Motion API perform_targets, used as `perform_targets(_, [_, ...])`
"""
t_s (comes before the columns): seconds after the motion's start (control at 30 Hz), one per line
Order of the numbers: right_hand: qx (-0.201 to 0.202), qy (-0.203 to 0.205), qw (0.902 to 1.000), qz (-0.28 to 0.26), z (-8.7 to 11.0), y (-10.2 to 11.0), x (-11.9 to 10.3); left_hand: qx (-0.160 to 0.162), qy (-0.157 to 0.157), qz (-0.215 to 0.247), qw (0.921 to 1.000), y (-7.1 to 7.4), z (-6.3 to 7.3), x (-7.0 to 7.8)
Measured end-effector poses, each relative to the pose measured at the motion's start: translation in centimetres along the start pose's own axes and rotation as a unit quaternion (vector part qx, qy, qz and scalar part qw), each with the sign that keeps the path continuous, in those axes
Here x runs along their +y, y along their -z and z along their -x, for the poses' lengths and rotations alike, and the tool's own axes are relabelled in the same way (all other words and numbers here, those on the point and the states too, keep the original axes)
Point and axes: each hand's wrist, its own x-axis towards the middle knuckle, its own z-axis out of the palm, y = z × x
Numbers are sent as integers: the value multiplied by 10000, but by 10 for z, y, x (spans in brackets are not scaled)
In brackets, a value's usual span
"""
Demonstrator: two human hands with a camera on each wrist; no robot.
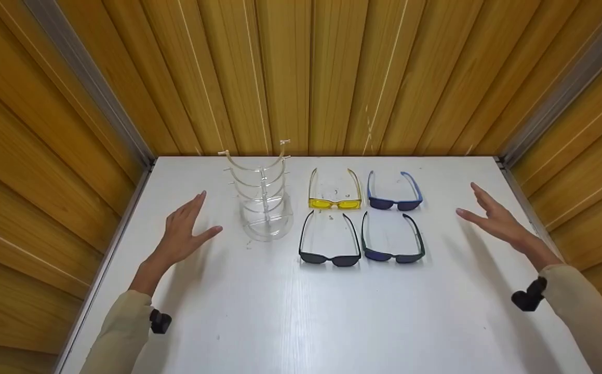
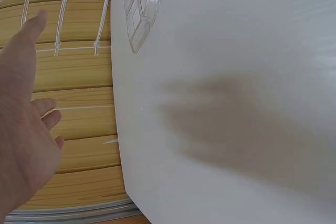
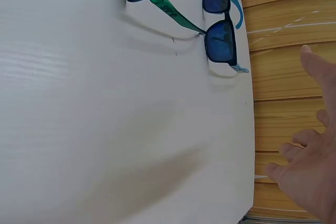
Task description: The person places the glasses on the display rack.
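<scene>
My left hand [image 1: 182,232] hovers over the table left of a clear plastic glasses display stand [image 1: 265,202], its thumb spread from its fingers and holding nothing. Over the table's right side, my right hand [image 1: 495,218] is likewise empty, thumb apart. Between stand and right hand lie sunglasses with temples unfolded: a yellow pair [image 1: 335,204] and a blue pair [image 1: 395,203] behind, a black pair [image 1: 330,259] and a dark green-framed pair [image 1: 393,256] in front. In the right wrist view, the green temple [image 3: 178,17] and the blue pair's dark lenses [image 3: 219,40] show.
The white table [image 1: 301,317] is bounded at the back by a yellow wood-patterned panel [image 1: 311,78], with similar panels along both sides. Grey metal posts [image 1: 98,78] stand at the corners. Black wrist devices [image 1: 529,295] sit on both sleeves.
</scene>
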Motion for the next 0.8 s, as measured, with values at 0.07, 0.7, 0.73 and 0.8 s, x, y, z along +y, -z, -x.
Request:
perform_targets(0.07, [-79, 35, 9998, -177, 0, -1, -1, -116, 77, 162, 9998, -2, 0, 2])
perform_targets(0.7, [-605, 250, 9928, -1003, 12, -14, -20, -483, 124, 682, 9964, -16, 3, 25])
perform_targets(0.73, [-622, 275, 9922, -1047, 13, -15, -21, -509, 133, 689, 9962, -17, 3, 27])
perform_targets(0.8, [-626, 307, 9921, -1043, 15, -18, -26, -549, 110, 724, 9958, -18, 3, 31])
